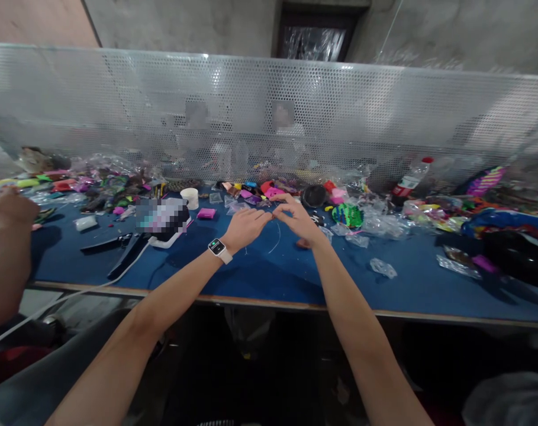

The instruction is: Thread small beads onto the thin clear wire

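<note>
Above the blue table, my left hand and my right hand meet at the fingertips. The fingers of my left hand are pressed together, and what they pinch is too small to make out. Thumb and index finger of my right hand close in a pinch, its other fingers raised. A thin pale thread curves down from just below the right fingertips. A smartwatch with a pale strap is on my left wrist. Partly behind my right hand lies a small brown piece.
A phone-like device with a white cable and a dark strap lie left. Behind are a white cup, pink packet, black bowl, green piece and bottle. Another person's hand is far left.
</note>
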{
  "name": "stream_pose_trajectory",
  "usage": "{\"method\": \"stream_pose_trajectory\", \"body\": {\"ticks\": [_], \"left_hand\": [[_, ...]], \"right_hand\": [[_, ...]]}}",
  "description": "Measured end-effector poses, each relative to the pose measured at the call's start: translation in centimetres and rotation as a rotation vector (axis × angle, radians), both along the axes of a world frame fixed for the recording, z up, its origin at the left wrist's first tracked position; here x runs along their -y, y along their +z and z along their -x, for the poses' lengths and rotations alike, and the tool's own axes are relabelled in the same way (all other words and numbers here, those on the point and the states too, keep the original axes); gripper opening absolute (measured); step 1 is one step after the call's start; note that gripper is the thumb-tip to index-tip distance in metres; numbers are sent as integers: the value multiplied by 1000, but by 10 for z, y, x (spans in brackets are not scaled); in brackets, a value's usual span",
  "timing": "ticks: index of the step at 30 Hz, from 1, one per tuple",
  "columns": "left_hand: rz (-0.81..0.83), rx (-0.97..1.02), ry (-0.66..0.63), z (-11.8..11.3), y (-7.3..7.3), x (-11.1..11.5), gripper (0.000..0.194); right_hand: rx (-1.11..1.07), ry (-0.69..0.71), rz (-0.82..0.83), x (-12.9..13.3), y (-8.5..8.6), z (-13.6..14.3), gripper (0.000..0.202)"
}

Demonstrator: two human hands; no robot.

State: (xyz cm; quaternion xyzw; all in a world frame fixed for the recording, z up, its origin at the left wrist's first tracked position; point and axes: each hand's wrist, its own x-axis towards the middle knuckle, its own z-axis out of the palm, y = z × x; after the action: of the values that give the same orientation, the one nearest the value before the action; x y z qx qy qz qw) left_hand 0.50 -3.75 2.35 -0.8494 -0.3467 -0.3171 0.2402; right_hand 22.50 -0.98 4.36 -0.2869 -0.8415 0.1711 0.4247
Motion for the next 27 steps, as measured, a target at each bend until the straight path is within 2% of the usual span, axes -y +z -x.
{"method": "stream_pose_trajectory", "body": {"ticks": [3, 5, 10, 14, 17, 21, 27], "left_hand": [[33, 0, -28, -1, 0, 1, 34], [100, 35, -26, -2, -1, 1, 33], [340, 238, 54, -3, -5, -5, 24], [451, 404, 19, -3, -7, -11, 19], [490, 510, -56, -2, -9, -15, 19], [498, 555, -117, -2, -11, -17, 20], [518, 546, -132, -2, -7, -15, 24]], "right_hand": [[16, 71, 71, -1, 0, -1, 41], [19, 55, 52, -2, -2, 0, 40], [-41, -144, -202, -3, -10, 9, 19], [-2, -214, -363, -2, -15, 15, 12], [39, -248, -450, -1, -17, 17, 13], [96, -290, -527, 1, -17, 19, 14], [93, -293, -505, 2, -18, 19, 16]]}}
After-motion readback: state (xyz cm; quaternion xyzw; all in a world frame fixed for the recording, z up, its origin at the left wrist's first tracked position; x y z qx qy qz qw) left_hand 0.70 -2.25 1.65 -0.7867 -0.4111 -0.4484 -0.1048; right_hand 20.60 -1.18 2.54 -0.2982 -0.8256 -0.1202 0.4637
